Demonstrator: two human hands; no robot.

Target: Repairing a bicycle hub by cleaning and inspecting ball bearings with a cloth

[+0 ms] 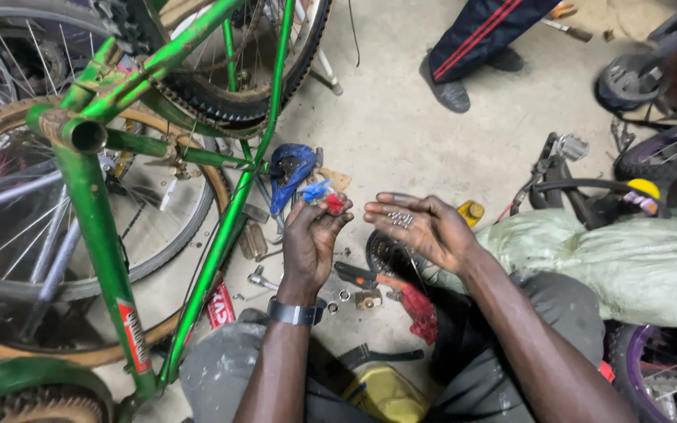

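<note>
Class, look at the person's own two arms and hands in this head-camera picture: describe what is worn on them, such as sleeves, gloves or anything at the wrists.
Both forearms are bare, with no sleeves in view and no gloves. The left hand has a dark band with a grey metallic sheen, like a watch strap, around its wrist. The right hand wears nothing at the wrist, and no rings can be made out.

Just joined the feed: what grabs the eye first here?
The bright green bicycle frame fills the left side, upended over its wheels. At centre, the right hand lies palm up holding small silvery bearing balls, while the left hand pinches a small blue and red packet.
</note>
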